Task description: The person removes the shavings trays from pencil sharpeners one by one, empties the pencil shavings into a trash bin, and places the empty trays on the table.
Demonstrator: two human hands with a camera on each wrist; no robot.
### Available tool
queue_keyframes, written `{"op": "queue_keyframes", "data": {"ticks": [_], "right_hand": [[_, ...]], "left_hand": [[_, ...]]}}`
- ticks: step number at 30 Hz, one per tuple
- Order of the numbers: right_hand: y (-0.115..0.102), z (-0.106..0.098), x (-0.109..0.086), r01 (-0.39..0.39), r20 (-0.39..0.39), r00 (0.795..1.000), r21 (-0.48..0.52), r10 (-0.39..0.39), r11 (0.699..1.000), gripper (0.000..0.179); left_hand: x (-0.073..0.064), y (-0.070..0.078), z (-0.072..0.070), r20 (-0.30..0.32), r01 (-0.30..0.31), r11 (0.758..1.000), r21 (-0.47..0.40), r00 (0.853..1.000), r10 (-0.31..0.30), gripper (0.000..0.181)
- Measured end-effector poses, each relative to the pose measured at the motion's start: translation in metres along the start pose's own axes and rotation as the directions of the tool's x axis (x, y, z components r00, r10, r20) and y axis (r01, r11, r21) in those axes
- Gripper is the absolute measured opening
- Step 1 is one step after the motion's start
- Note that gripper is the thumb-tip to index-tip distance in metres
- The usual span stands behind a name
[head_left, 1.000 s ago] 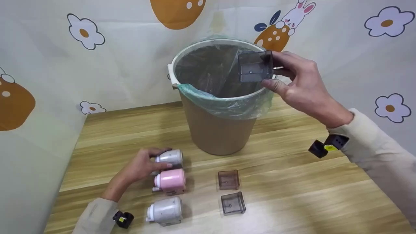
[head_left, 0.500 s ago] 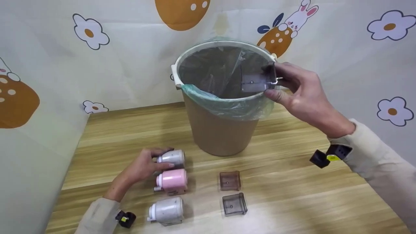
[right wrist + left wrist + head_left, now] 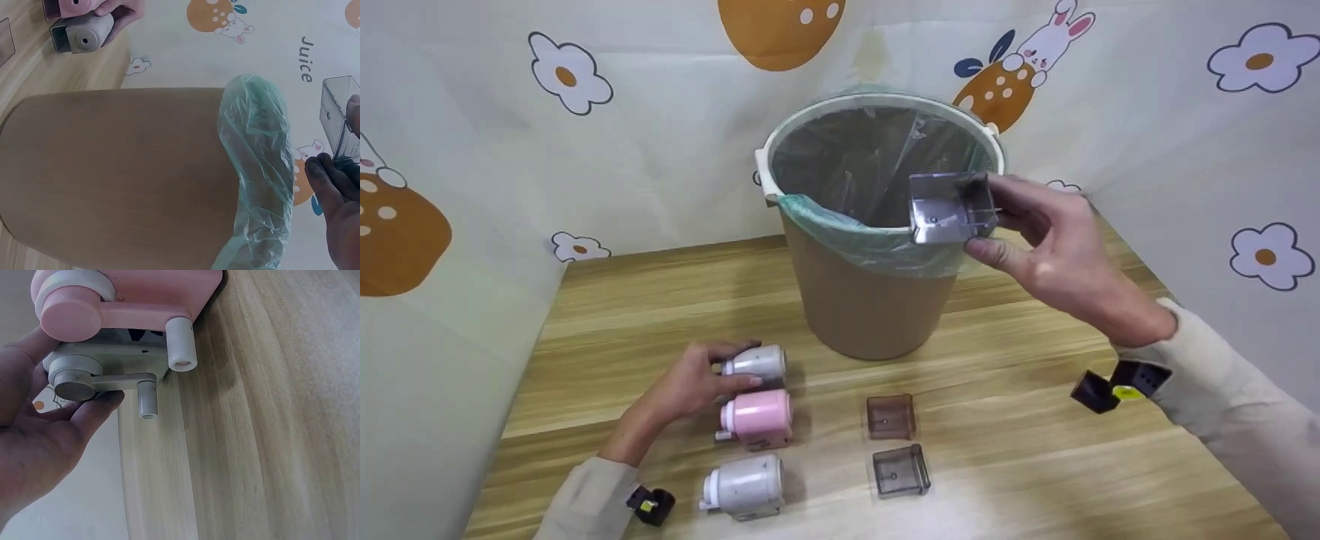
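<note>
A clear smoky shavings drawer [image 3: 941, 214] is pinched between the thumb and fingers of my right hand [image 3: 1057, 244], overlapping the near right rim of the trash can [image 3: 877, 307] in the head view. The right wrist view has this drawer at its right edge, beyond the bag-covered rim. My left hand [image 3: 694, 382] grips the farthest crank pencil sharpener [image 3: 769, 364], a grey-white one lying on the table. Beside it lies a pink sharpener [image 3: 761, 416], and nearest me another grey-white sharpener [image 3: 746, 484]. In the left wrist view, the pink sharpener's crank partly covers the held one.
Two more clear drawers, one brownish [image 3: 890, 417] and one grey [image 3: 900, 472], lie right of the sharpeners on the wooden table [image 3: 1035, 450]. A green plastic bag [image 3: 885, 251] lines the can. Patterned cloth [image 3: 660, 150] hangs behind and at both sides.
My right hand has brought the drawer from over the can's opening toward me, to the near rim, changing its tilt. My left hand has stayed on the far pencil sharpener.
</note>
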State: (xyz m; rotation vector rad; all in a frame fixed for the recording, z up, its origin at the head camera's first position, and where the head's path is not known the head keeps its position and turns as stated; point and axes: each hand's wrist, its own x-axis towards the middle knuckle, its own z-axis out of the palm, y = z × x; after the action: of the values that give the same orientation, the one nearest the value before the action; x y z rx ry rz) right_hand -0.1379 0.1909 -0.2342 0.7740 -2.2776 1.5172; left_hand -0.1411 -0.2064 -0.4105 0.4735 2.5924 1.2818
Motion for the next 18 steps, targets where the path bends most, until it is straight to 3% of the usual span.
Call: {"op": "queue_keyframes", "data": {"ticks": [4,12,18], "right_hand": [[0.003,0.003,-0.007,0.021,0.007,1.000,0.029,-0.021,0.999,0.060],[0.010,0.008,-0.020,-0.016,0.029,0.999,0.048,0.015,0.999,0.062],[0.015,0.011,-0.026,-0.021,0.066,0.998,0.023,0.019,1.000,0.065]], "left_hand": [[0.000,0.000,0.000,0.000,-0.001,1.000,-0.004,1.000,0.001,0.058],[0.000,0.001,0.000,0.009,0.008,1.000,-0.018,1.000,-0.008,0.059],[-0.001,0.003,-0.001,0.016,0.021,0.999,-0.031,1.000,-0.021,0.059]]}}
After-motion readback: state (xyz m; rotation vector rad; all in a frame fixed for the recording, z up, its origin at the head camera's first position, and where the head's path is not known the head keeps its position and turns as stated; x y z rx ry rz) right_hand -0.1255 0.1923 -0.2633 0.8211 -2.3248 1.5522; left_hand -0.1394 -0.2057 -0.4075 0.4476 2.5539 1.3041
